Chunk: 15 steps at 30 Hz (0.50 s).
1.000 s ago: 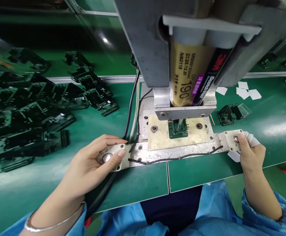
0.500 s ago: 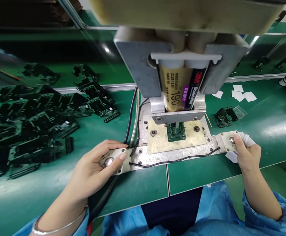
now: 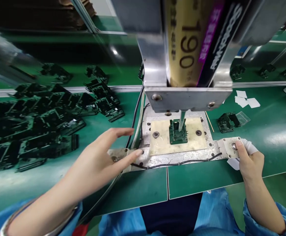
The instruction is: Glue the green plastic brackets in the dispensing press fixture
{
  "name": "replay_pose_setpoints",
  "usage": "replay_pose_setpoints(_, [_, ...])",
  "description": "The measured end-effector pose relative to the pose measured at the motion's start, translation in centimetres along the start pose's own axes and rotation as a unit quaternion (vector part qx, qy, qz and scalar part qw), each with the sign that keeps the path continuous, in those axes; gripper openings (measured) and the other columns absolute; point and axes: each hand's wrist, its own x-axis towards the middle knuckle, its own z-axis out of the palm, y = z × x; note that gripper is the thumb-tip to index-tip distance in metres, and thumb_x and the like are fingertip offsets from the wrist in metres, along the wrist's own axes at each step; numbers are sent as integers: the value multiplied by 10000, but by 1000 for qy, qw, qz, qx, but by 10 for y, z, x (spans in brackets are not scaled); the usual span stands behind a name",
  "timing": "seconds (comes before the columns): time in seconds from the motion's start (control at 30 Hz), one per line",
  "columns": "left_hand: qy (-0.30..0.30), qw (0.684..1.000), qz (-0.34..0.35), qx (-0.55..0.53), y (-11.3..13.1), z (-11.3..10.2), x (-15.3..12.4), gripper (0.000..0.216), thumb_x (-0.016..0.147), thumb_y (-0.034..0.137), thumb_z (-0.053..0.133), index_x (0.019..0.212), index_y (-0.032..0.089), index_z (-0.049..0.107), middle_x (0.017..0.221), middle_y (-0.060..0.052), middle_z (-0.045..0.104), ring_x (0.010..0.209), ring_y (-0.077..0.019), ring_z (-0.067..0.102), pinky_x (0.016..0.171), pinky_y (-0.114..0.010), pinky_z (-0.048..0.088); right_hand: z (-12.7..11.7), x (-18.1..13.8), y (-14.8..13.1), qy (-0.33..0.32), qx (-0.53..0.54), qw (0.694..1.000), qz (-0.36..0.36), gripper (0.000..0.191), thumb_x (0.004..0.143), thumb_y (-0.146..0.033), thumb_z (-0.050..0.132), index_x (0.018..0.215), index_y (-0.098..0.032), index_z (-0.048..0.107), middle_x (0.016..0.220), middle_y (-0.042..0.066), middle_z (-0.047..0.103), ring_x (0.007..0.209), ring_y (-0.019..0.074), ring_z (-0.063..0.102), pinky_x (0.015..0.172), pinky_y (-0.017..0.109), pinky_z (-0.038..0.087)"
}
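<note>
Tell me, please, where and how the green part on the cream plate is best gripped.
I would pinch the green part by its left and right edges, coming low from the near side: the nozzle hangs over its middle and blocks the way from above, while the near edge is uncovered.

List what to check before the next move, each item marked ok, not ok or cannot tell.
1. Green part on the cream plate: ok.
2. Cartridge in its holder: ok.
3. Nozzle tip clear of the part: cannot tell; they overlap in view.
4. Left hand open and empty: ok.
5. Right hand away from the right button block: not ok; its thumb is at the button.
</note>
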Motion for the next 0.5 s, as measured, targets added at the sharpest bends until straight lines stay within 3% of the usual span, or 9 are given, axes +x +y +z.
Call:
replay_pose_setpoints(0.1, [-61, 995, 21, -71, 29, 4, 24, 868, 691, 732, 743, 1364, 251, 479, 1389, -104, 580, 1246, -366, 582, 1054, -516, 504, 0, 0, 2, 0, 7, 1000, 19, 676, 727, -767, 733, 953, -131, 766, 707, 66, 685, 744, 298, 681, 610, 326, 524])
replay_pose_setpoints(0.2, [-150, 979, 21, -133, 48, 20, 51, 979, 606, 663, 836, 1387, 232, 431, 1486, -146, 479, 1332, -393, 513, 1094, -560, 469, 1, 0, 3, 0, 12, 999, 36, 705, 711, -777, 743, 980, -126, 764, 724, 75, 696, 734, 303, 685, 579, 324, 524])
replay_pose_setpoints(0.37, [-203, 945, 29, -255, 57, 41, 77, 738, 642, 544, 848, 1195, 185, 516, 1273, -145, 618, 1246, -343, 582, 1116, -546, 450, 1, 0, -1, -5, 3, 1000, 22, 709, 716, -787, 724, 955, -121, 769, 724, 88, 705, 770, 322, 697, 624, 337, 545])
replay_pose_setpoints(0.5, [-253, 911, 13, -325, 68, 30, 73, 565, 719, 466, 826, 1126, 182, 557, 1161, -99, 676, 1121, -275, 647, 1017, -448, 526, 0, 0, -2, -12, -4, 1000, 20, 727, 712, -797, 704, 960, -117, 780, 770, 112, 728, 823, 351, 706, 666, 356, 559])
